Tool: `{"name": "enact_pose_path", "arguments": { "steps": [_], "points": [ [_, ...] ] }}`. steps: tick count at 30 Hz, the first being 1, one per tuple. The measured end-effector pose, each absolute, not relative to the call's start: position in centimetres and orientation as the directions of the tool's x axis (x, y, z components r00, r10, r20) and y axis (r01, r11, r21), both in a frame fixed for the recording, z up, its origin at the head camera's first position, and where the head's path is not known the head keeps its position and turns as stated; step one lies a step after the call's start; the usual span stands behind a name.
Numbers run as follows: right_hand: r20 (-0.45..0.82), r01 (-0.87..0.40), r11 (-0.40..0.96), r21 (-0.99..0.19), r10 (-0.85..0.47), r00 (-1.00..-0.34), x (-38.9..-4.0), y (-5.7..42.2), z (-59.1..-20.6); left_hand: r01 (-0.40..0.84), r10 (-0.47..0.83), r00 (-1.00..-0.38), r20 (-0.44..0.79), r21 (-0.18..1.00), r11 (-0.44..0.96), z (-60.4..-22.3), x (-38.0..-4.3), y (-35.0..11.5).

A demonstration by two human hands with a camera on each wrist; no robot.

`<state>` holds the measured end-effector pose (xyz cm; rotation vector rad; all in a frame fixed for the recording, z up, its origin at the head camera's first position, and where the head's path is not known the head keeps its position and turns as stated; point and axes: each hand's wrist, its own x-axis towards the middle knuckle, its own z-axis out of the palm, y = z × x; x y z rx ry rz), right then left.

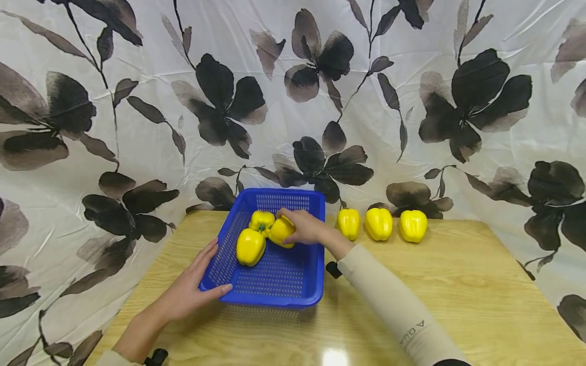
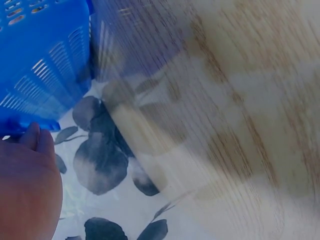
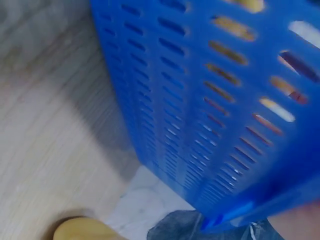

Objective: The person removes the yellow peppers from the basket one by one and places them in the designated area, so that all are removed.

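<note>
A blue plastic basket with slotted walls stands on the wooden table. My right hand reaches over its right rim and grips a yellow bell pepper inside. Beside that pepper lie two more, one yellow bell pepper at the back and another yellow bell pepper in front. My left hand holds the basket's near left corner, thumb over the front rim and fingers along the left side. In the left wrist view its fingertips are at the basket's rim.
To the right of the basket, three yellow bell peppers stand in a row: one nearest, one in the middle and one farthest right. A floral cloth hangs behind the wooden table.
</note>
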<state>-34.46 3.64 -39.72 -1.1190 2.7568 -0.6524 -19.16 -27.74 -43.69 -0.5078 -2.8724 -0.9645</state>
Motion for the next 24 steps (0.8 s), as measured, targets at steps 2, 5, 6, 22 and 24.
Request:
{"name": "enact_pose_path", "arguments": {
  "steps": [2,5,6,22,24],
  "points": [
    [0.087,-0.650,0.615,-0.447,-0.693,-0.716,-34.2,3.8,-39.4,0.331,0.287,-0.943,0.169,0.577,0.747,-43.7,-19.2,-27.7],
    [0.093,-0.630,0.580,-0.516,-0.693,-0.715,-33.6,4.2,-39.0,0.333,0.287,-0.942,0.172,0.578,0.745,-43.7,-19.3,-27.7],
    [0.090,-0.616,0.569,-0.545,-0.690,-0.718,-33.4,4.3,-38.9,0.337,0.289,-0.941,0.176,0.577,0.744,-43.8,-19.3,-27.8],
    [0.025,-0.257,0.328,-0.909,-0.574,-0.818,-30.6,6.3,-37.9,0.334,0.289,-0.942,0.172,0.576,0.746,-43.9,-19.4,-27.7],
    [0.013,-0.221,0.316,-0.923,-0.546,-0.838,-30.2,6.5,-37.8,0.335,0.288,-0.941,0.175,0.575,0.746,-44.0,-19.4,-27.6]
  ]
}}
